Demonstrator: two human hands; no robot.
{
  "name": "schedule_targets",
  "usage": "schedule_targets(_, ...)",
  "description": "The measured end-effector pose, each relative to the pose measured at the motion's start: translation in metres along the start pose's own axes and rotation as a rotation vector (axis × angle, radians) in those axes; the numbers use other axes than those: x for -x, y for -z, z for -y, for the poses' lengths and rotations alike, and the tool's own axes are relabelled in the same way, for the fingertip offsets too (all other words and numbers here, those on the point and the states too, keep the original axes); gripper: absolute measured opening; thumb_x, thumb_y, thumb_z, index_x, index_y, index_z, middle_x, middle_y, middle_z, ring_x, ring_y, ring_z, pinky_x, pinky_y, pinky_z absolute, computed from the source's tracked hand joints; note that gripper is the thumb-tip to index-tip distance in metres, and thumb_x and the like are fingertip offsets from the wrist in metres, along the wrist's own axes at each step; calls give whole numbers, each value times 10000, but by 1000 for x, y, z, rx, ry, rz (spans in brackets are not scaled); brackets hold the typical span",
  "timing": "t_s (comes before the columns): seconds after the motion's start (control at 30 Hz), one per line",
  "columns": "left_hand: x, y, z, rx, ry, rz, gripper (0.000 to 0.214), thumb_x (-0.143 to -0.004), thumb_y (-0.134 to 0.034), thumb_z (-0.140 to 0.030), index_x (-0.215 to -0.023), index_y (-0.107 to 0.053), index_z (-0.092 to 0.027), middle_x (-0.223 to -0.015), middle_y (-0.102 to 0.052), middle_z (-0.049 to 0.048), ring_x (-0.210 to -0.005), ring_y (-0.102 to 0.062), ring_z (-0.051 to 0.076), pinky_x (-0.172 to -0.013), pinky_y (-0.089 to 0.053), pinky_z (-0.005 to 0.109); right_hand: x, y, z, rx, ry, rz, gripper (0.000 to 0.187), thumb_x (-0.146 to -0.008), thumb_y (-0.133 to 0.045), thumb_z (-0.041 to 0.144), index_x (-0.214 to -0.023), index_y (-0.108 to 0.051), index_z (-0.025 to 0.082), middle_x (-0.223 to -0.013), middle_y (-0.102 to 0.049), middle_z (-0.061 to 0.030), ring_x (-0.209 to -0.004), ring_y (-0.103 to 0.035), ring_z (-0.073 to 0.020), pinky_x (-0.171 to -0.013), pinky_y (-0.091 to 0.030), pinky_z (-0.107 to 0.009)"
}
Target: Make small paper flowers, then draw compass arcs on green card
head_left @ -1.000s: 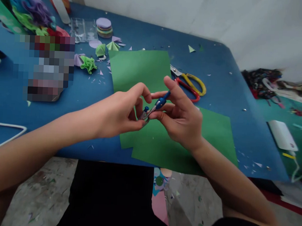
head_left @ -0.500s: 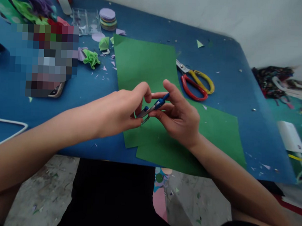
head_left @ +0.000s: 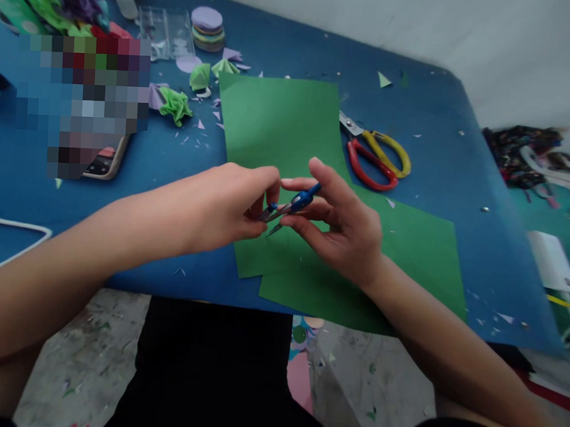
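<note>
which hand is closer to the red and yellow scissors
Right. The right hand is just down-left of the scissors; the left hand is farther left, beyond it. Both pinch a blue compass.

- A blue table top (head_left: 414, 74) fills most of the view.
- Metal scissors with one red and one yellow handle loop (head_left: 377, 156) lie flat at 2 o'clock.
- A stack of round paper discs, lilac on top (head_left: 207, 29), sits at 11 o'clock, with a clear plastic case (head_left: 166, 33) just beside it at its 9 o'clock.
- A crumpled light green paper flower (head_left: 175, 104) lies at 10 o'clock among small paper scraps.
- A phone (head_left: 106, 163) lies flat at 9 o'clock.
- A white cable (head_left: 15, 224) runs in at 9 o'clock, at the table's edge.
- A small light green paper triangle (head_left: 383, 80) lies at 1 o'clock.
</note>
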State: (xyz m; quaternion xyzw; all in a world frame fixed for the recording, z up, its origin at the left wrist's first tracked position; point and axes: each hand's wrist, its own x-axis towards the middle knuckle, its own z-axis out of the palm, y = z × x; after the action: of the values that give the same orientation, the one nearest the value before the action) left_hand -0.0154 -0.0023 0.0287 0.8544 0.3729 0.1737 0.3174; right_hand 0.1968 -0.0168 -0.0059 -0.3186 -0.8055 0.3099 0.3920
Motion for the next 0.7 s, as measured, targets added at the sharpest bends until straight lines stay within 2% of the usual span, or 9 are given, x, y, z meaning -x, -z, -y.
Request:
schedule_targets(0.1, 1, 3, 2, -53, -10, 57, 102, -732, -637, -168, -669, -559, -185, -533, -533, -60, -445, -471, 76, -433, -321, 198, 3, -4, 4, -11, 68, 47, 640, -856, -609, 160, -1403, -368, 392, -1281, -603, 13, -872, -701, -133, -816, -620, -304)
schedule_targets(0.2, 3, 2, 3, 4, -16, 44, 135, -754, -624, -188, -630, -572, -182, -481, -477, -80, -413, -437, 49, -420, -312, 179, 5, -8, 5, 13, 132, 77, 655, -868, -576, 128, -1408, -333, 407, -1293, -595, 21, -929, -696, -138, -832, -615, -319)
schedule_targets(0.37, 4, -2, 2, 132, 36, -16, 179, -802, -601, -151, -627, -594, -186, -456, -475, -93, -422, -488, 46, -431, -363, 164, 5, -10, 4, 60, 147, 67, 641, -865, -571, 118, -1400, -341, 386, -1271, -603, 16, -925, -697, -142, -804, -625, -311)
schedule_targets(0.57, 6, 1, 5, 59, 27, 51, 78, -736, -645, -125, -687, -653, -185, -519, -556, -83, -500, -560, 74, -520, -447, 176, 5, -9, 5, 70, 141, 67, 593, -873, -559, 130, -1387, -369, 354, -1235, -623, 6, -897, -698, -141, -782, -624, -292)
schedule_targets(0.7, 5, 6, 5, 33, 9, 113, 59, -705, -666, -123, -700, -661, -181, -536, -570, -75, -539, -578, 95, -558, -464, 196, 5, -9, 4, 30, 158, 48, 613, -874, -556, 122, -1396, -353, 370, -1239, -621, 20, -900, -696, -133, -784, -623, -288)
